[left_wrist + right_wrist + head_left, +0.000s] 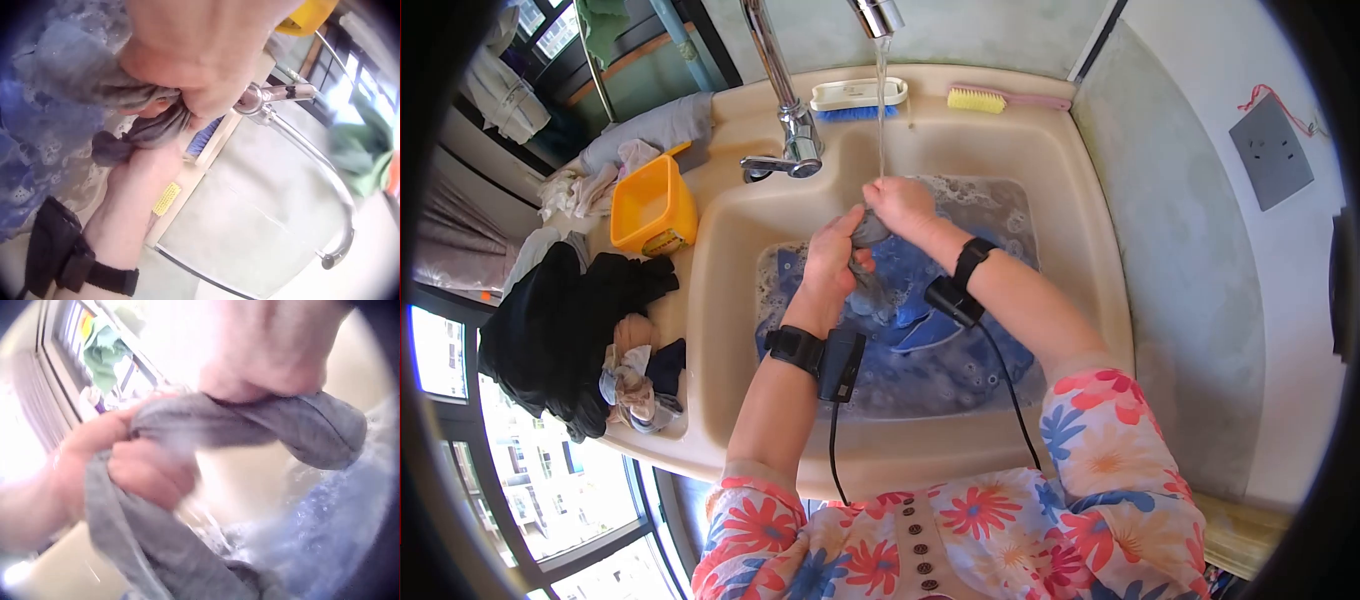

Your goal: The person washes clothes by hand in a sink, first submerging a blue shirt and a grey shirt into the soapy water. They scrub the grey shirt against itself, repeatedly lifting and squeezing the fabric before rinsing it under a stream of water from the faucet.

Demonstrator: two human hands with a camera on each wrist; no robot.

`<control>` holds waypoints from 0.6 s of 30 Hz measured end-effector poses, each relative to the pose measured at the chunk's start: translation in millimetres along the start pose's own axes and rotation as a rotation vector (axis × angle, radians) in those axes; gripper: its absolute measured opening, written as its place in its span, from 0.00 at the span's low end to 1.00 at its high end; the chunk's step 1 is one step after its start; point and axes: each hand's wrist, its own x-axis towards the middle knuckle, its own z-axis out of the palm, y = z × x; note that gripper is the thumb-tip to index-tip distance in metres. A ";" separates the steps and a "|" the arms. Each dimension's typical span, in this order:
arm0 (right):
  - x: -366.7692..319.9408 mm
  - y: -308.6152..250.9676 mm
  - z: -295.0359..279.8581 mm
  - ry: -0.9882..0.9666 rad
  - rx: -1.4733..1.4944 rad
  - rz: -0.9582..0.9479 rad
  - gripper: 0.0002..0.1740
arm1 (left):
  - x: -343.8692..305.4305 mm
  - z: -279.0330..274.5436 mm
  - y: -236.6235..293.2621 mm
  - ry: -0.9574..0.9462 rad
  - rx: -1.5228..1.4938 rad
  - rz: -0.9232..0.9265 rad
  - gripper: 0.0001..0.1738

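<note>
Over the soapy water, a wet grey cloth (870,230) is stretched between both hands. My left hand (832,255) grips it on the left, fingers curled round it. The right hand (903,207) grips another part close by, just beneath the running tap. In the right wrist view the grey cloth (203,419) looks twisted between the two fists, with a long tail hanging below the left one. Blue cloth (930,330) lies in the water under the hands.
The beige sink (725,330) has a chrome tap (800,140) at the back. On its rear ledge lie a blue-bristled brush (858,97) and a yellow-bristled brush (1000,99). To the left are a yellow plastic container (645,207) and black clothing (565,320).
</note>
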 end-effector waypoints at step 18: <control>17.2 23.2 -53.5 -0.499 1.063 0.225 0.21 | 19.0 -42.1 -5.8 -0.141 0.413 0.076 0.22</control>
